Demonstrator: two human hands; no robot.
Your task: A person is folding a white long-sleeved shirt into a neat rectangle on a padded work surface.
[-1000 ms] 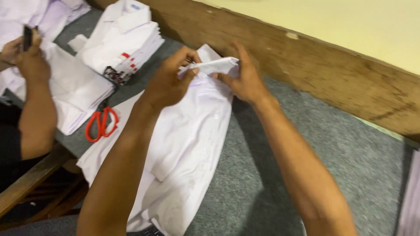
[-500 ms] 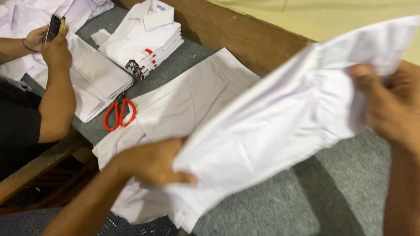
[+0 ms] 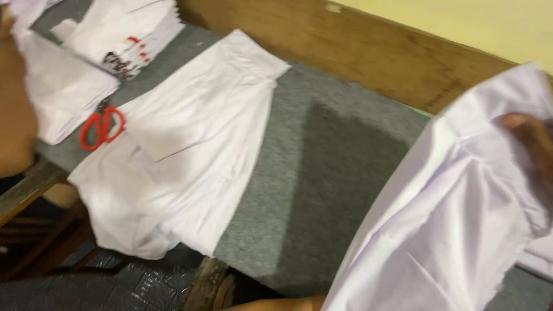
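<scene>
My right hand (image 3: 533, 147) is at the right edge, its fingers closed on a large white cloth (image 3: 455, 219) that hangs lifted over the right side of the grey table (image 3: 322, 173). Only a strip of my left forearm (image 3: 282, 303) shows at the bottom edge; my left hand is hidden behind the cloth. Another white cloth piece (image 3: 196, 144) lies flat on the table's left part, and it droops over the front edge.
Red-handled scissors (image 3: 102, 128) lie left of the flat cloth. Stacks of folded white garments (image 3: 129, 34) and white pieces (image 3: 63, 92) sit at the back left. Another person's arm (image 3: 14, 115) is at the left edge. A wooden board (image 3: 374, 52) backs the table.
The lifted cloth has swung to the right and the view has turned with it. My left hand, gripping the cloth's lower edge before, is now hidden. The flat cloth stays on the table.
</scene>
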